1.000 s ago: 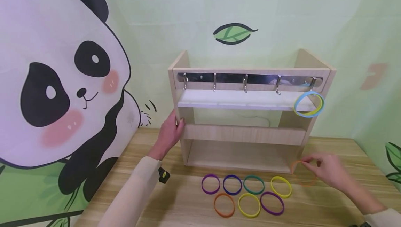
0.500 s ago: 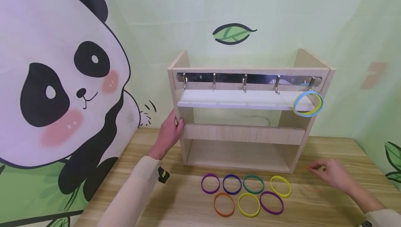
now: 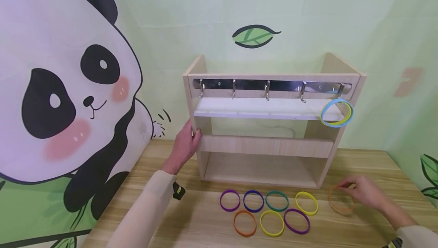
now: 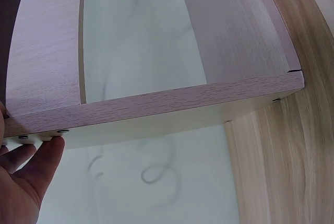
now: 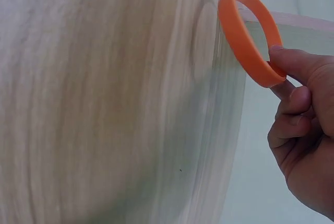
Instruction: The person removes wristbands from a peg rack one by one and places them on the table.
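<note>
In the head view my right hand (image 3: 366,193) pinches an orange silicone wristband (image 3: 341,200) between thumb and fingers, right of the wooden shelf's (image 3: 267,146) base. The right wrist view shows this wristband (image 5: 242,41) as a tilted loop, its lower end in the pinch. My left hand (image 3: 186,145) holds the shelf's left side panel. Its fingers (image 4: 44,166) touch the panel's outer face in the left wrist view. A light blue wristband (image 3: 323,115) and a yellow one (image 3: 349,113) hang from the rightmost metal hook (image 3: 341,90).
Several wristbands lie in two rows before the shelf, including a green one (image 3: 277,210), a dark blue one (image 3: 253,212) and an orange one (image 3: 245,235). The other hooks on the metal strip (image 3: 251,85) are bare. A panda-printed backdrop (image 3: 164,50) stands behind.
My right hand has shifted slightly right and down, carrying the orange wristband away from the shelf's corner; the loop's angle has changed. The left hand stays on the panel.
</note>
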`<state>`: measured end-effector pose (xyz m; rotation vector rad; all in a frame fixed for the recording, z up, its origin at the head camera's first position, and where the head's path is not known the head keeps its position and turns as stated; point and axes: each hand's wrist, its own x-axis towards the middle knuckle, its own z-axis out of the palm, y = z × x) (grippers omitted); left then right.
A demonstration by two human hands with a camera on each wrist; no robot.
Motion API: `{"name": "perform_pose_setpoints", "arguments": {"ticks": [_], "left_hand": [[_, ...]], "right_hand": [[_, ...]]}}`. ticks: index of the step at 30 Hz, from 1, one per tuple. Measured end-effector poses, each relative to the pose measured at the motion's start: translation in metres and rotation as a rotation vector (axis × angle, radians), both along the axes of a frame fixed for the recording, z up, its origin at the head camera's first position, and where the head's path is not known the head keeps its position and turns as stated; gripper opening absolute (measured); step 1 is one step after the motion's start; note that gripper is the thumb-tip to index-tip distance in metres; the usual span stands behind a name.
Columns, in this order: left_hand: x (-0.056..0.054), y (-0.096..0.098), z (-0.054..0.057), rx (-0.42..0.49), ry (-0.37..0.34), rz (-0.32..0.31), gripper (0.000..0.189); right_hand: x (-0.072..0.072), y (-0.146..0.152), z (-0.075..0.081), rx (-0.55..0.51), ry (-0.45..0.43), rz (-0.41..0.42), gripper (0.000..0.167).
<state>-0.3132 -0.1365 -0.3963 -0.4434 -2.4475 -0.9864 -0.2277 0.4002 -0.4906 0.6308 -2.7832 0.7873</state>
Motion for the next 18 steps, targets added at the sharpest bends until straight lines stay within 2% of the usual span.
{"name": "perform_pose_setpoints", "arguments": {"ticks": [4, 9, 18], "left_hand": [[0.000, 0.001, 0.001, -0.006, 0.016, -0.003, 0.039], [0.000, 0.001, 0.000, -0.009, 0.015, -0.008, 0.040], [0.000, 0.000, 0.000, -0.015, 0.014, 0.002, 0.038]], "right_hand": [[-0.002, -0.001, -0.003, -0.014, -0.036, 0.027, 0.003], [-0.007, -0.003, -0.008, -0.031, -0.011, 0.043, 0.004], [-0.010, -0.002, -0.016, -0.024, -0.021, 0.033, 0.003]]}}
